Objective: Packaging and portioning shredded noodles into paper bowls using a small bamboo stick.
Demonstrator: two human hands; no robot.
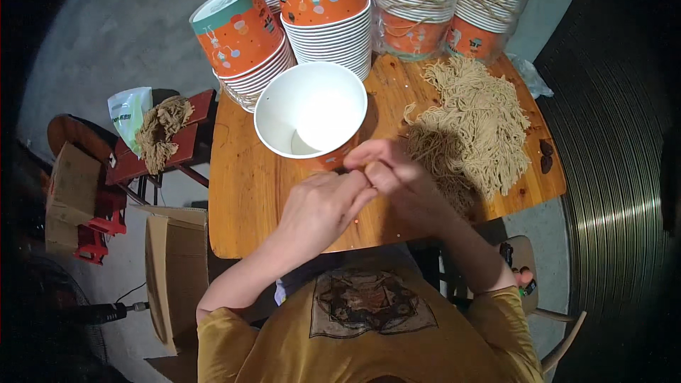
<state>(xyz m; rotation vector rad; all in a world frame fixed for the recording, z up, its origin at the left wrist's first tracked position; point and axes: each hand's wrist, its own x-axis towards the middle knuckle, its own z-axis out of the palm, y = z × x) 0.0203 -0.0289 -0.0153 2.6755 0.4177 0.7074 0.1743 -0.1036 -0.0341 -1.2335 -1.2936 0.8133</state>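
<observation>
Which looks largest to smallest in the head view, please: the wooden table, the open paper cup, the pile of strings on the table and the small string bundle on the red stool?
1. wooden table
2. pile of strings
3. open paper cup, though it stands taller and nearer the camera, so second and third are unsure
4. small string bundle

Mustard-yellow short-sleeved shirt (369, 340) with a dark printed chest emblem (369, 303).

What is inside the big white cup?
The cup looks empty: only its white wall and round bottom show. The part of the bottom nearest the person is hidden by the rim. The left hand and right hand meet just below it.
</observation>
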